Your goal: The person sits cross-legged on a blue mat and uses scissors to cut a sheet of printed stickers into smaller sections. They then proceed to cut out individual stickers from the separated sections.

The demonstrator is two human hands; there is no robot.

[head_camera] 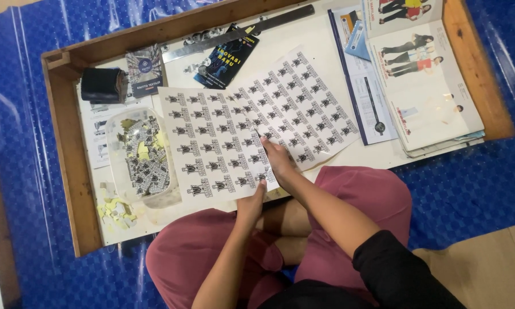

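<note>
Yellow scraps [115,210] lie at the worktop's [74,171] near left beside a clear tub [143,157] of cut pieces. The left hand [253,205] pinches the near printed sheet's [211,143] edge; the right hand [277,163], closed on something unclear, presses it. A slip could likely tear the sheet.

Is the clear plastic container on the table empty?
No, the clear plastic container at the table's left side holds many small cut-out pieces with dark prints and some yellow scraps.
</note>
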